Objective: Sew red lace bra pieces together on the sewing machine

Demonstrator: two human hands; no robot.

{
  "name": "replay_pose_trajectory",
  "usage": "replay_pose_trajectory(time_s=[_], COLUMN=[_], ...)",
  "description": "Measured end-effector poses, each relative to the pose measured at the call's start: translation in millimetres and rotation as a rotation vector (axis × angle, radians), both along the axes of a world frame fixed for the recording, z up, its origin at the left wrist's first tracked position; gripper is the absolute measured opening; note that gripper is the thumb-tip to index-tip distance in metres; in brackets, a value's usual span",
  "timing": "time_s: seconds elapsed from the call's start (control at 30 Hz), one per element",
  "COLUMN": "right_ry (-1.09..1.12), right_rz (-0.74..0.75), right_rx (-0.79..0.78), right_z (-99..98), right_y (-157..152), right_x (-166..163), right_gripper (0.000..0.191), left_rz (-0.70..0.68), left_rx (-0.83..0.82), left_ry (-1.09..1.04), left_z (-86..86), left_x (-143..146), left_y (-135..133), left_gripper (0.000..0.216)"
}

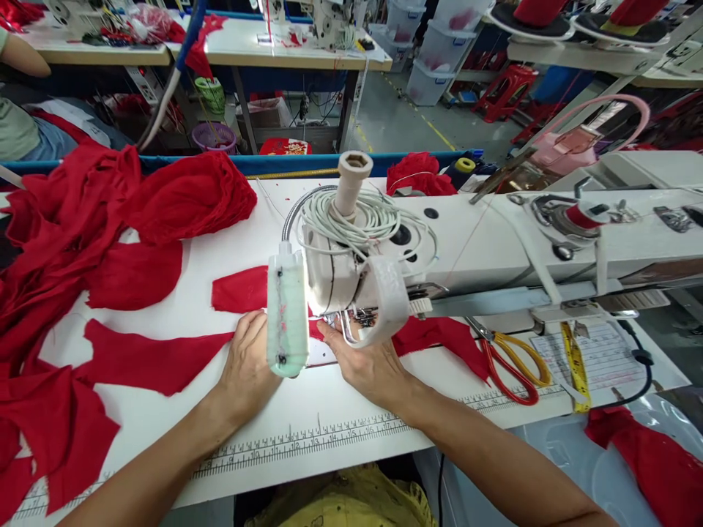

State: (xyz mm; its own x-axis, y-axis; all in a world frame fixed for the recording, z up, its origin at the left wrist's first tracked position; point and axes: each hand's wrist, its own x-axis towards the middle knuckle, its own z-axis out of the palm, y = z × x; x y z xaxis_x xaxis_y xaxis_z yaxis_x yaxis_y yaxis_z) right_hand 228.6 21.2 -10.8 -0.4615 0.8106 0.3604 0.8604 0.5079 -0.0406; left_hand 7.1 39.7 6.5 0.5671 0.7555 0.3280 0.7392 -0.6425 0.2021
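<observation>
My left hand (247, 359) rests on the table at the end of a long red fabric piece (159, 359), its fingers bent over the cloth and partly hidden by the pale green lamp (288, 315). Close to the presser foot of the white sewing machine (332, 282), my right hand (365, 362) holds red cloth, thumb toward the foot. The white ring guard (389, 300) covers some of its fingers. Another strip of red fabric (444, 340) trails out to the right of that hand. Behind the lamp lies a further red piece (240, 289).
Heaped red fabric (71, 219) covers the table's left side. Scissors (513, 362), a yellow tape measure (575, 366) and a written sheet (604, 359) lie at right. A printed ruler (307, 439) runs along the front edge. Another person's arm (22, 55) shows at upper left.
</observation>
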Motion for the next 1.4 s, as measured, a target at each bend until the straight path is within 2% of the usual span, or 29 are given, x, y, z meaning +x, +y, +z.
replay_pose_trajectory(time_s=[0.17, 0.3, 0.4, 0.57, 0.83, 1.03, 1.17, 1.27, 1.4], right_ry=[0.057, 0.075, 0.083, 0.115, 0.114, 0.107, 0.121, 0.128, 0.142], right_rz=[0.026, 0.023, 0.018, 0.016, 0.046, 0.020, 0.020, 0.013, 0.012], right_rx=[-0.063, -0.041, -0.028, -0.031, 0.067, -0.027, -0.014, -0.034, -0.045], right_z=[-0.7, 0.6, 0.6, 0.7, -0.8, 0.6, 1.3, 0.9, 0.9], right_y=[1.7, 1.9, 1.8, 2.2, 2.6, 1.3, 0.7, 0.0, -1.0], right_x=[0.1, -0.7, -1.0, -0.9, 0.7, -0.7, -2.2, -3.5, -5.0], right_gripper=[0.043, 0.037, 0.034, 0.032, 0.030, 0.032, 0.032, 0.031, 0.031], left_rz=[-0.002, -0.080, -0.104, -0.058, -0.021, -0.027, -0.034, -0.031, -0.044], left_rx=[0.041, 0.144, 0.168, 0.110, 0.015, -0.017, -0.015, -0.005, -0.046], left_ry=[0.000, 0.007, 0.051, 0.112, 0.004, 0.010, 0.017, 0.004, 0.003], left_z=[-0.9, -7.2, -12.9, -15.7, -19.3, -20.1, -20.1, -16.3, -2.9], left_x=[3.0, 9.8, 13.3, 13.1, 12.2, 9.7, 10.0, 12.9, 15.6], left_y=[-2.4, -6.0, -6.9, -7.9, -10.7, -10.5, -10.0, -9.4, -8.5], left_gripper=[0.030, 0.046, 0.047, 0.046, 0.050, 0.048, 0.053, 0.054, 0.042])
